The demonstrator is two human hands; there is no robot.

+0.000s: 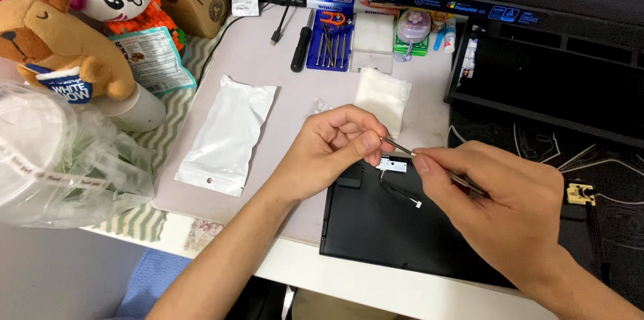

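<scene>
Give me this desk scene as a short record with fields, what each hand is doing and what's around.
left hand: pinching the tip of the thin metal tool
right hand: gripping the tool's other end
under hands: black flat panel with small white part
nearby: white pouch, white cloth, blue screwdriver set
far left: plush toys

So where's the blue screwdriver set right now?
The blue screwdriver set lies at the far middle of the desk, just below the monitor, between a black-handled screwdriver and a white pad.
</scene>
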